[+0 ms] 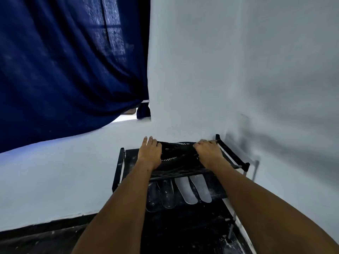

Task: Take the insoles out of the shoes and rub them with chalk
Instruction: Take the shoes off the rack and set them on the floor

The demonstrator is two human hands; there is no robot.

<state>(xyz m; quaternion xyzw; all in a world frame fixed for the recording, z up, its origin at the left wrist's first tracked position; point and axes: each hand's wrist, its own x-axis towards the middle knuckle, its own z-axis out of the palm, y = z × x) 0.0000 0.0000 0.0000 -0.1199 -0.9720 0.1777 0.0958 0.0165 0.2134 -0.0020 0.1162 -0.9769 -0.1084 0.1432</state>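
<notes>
Dark blue curtain hangs upper left, beside a pale wall. Black metal shoe rack stands against that wall in the corner. Dark floor at bottom left

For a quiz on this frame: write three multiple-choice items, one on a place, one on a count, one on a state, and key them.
1. Where do the insoles lie?
A. on the rack's lower shelf
B. on the floor
C. inside the shoes

2. How many insoles show?
A. two
B. four
C. six

3. What is the left hand doing?
A. hanging idle
B. resting on the black shoes, fingers straight
C. holding chalk

Answers: 1 A, they lie side by side beneath the top bar of the rack. 2 B, two dark and two pale. 3 B, it lies on the shoes atop the rack, the right hand at their other side.
</notes>
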